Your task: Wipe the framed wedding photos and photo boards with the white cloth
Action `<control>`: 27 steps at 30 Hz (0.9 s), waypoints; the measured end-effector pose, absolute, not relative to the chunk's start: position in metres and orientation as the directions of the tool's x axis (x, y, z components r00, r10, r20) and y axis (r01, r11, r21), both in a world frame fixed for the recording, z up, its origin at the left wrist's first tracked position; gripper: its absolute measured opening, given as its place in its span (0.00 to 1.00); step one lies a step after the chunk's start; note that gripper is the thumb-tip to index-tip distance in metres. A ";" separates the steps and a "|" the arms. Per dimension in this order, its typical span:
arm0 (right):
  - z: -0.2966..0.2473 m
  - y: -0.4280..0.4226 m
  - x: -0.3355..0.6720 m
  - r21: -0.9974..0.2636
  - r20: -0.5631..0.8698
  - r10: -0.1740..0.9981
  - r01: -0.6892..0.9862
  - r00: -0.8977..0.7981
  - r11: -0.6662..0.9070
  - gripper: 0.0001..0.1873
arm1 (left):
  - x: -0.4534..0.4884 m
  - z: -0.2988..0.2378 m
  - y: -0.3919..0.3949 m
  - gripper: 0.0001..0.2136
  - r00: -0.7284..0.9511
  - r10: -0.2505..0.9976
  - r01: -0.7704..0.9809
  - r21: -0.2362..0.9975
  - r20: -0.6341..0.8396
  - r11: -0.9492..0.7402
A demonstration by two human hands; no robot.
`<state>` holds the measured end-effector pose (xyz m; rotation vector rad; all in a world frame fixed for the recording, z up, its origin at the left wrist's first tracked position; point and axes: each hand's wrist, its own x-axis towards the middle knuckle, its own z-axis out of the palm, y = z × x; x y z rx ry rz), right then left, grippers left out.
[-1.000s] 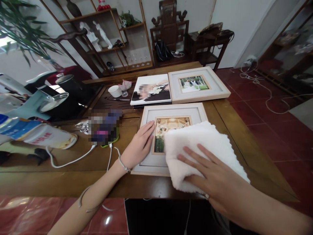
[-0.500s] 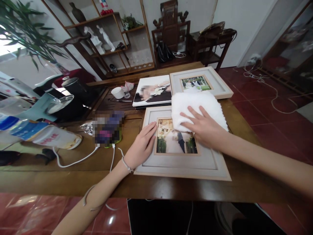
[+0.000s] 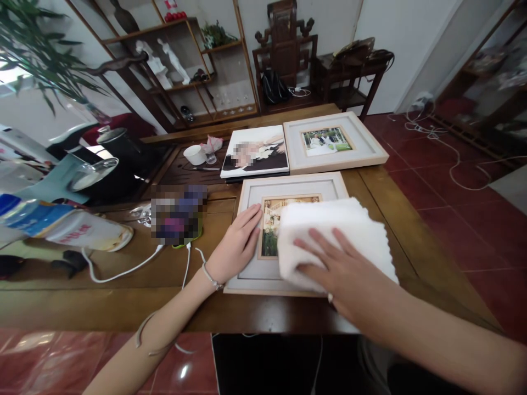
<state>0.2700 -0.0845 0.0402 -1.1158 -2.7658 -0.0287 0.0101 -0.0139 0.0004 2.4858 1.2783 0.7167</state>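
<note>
A light wooden picture frame (image 3: 247, 281) with a wide pale mat and a small photo lies flat near the table's front edge. My left hand (image 3: 236, 244) rests flat along the frame's left side, fingers stretched out and holding nothing. With my right hand (image 3: 335, 263) I press a folded white fluffy cloth (image 3: 354, 222) onto the frame, fingers spread over it and thumb bent into its fold. The cloth covers the right part of the photo and the frame's right side. Behind lie a second wooden picture frame (image 3: 373, 156) and a photo panel (image 3: 255, 151).
Left on the wooden table (image 3: 164, 307) are a blurred-out object (image 3: 179, 214) with white cables, a plastic jar (image 3: 90, 230) on its side, a white cup (image 3: 195, 155) and a dark pot (image 3: 117, 145). A wooden chair (image 3: 284, 49) and shelves stand beyond.
My right hand and the white cloth have moved toward me and slightly right over the frame, covering much of the photo. The left hand stays on the frame's left side.
</note>
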 end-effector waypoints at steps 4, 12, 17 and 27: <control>0.034 -0.023 0.285 0.056 0.193 0.725 0.745 -0.661 0.664 0.34 | 0.010 0.002 -0.013 0.21 0.510 0.806 0.684 0.426 0.301 -0.592; 0.040 0.021 0.286 0.114 0.113 0.750 0.759 -0.651 0.641 0.32 | 0.010 0.000 -0.014 0.21 0.484 0.814 0.680 0.448 0.320 -0.580; 0.050 -0.038 0.257 0.005 -0.133 0.750 0.757 -0.647 0.654 0.35 | 0.010 -0.001 -0.015 0.21 0.484 0.820 0.691 0.442 0.305 -0.573; 0.059 -0.107 0.251 -0.167 0.020 0.641 0.630 -0.767 0.758 0.29 | 0.011 -0.001 -0.015 0.21 0.471 0.832 0.704 0.443 0.295 -0.555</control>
